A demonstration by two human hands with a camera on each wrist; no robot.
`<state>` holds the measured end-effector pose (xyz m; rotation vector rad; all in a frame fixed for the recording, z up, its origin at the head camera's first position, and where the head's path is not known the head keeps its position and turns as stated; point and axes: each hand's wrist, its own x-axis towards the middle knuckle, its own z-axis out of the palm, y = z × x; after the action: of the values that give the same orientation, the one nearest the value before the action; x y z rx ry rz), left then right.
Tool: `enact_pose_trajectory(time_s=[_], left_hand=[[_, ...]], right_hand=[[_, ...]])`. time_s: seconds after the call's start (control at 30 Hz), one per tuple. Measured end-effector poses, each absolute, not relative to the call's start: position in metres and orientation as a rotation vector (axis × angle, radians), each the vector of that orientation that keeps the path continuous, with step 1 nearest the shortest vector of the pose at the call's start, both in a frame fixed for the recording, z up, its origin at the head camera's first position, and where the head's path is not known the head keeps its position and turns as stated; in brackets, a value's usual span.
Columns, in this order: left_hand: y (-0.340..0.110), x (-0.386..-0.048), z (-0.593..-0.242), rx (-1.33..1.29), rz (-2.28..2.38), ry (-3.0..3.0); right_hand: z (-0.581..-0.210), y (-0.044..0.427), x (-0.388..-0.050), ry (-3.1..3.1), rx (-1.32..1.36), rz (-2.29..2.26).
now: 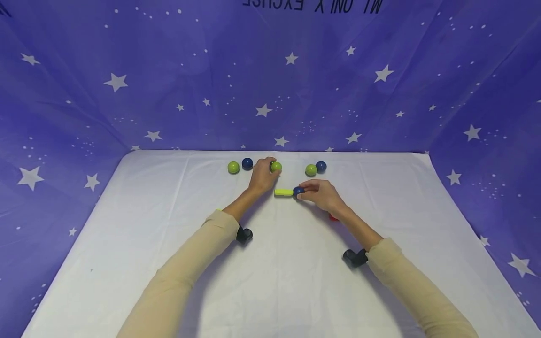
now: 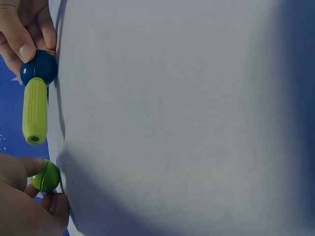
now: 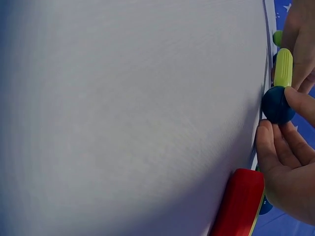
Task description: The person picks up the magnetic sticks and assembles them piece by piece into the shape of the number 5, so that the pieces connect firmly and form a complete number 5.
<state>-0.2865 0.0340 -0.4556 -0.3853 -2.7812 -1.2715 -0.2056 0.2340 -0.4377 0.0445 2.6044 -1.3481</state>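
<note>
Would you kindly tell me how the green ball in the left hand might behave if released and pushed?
The green ball would probably roll readily, since it looks round. Its glossy surface suggests it may be slightly slippery. It seems stiff, as no dent shows where the left hand pinches it.

A white-draped table [image 1: 270,286] carries several small pieces. Near its far edge sit a green ball [image 1: 233,167] just beside a dark blue ball [image 1: 247,163]; rightward, a second green ball [image 1: 311,170] and second blue ball [image 1: 321,166] sit close together. Nearer lie a red bar [image 3: 241,201], a left black piece [image 1: 245,234] and a right black piece [image 1: 354,258], all partly hidden.
</note>
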Motion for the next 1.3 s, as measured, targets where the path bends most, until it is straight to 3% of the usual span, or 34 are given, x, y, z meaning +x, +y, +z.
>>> enact_pose_trajectory(time_s=[0.87,1.3], left_hand=[[-0.019,-0.233,-0.441,-0.566,-1.364,-2.894],[-0.02,-0.225,-0.442,-0.594,-1.44,-2.895]], right_hand=[[-0.438,0.232,-0.206,2.625,0.05,-1.33],[-0.438,0.234,-0.209,2.633,0.048,-1.298]])
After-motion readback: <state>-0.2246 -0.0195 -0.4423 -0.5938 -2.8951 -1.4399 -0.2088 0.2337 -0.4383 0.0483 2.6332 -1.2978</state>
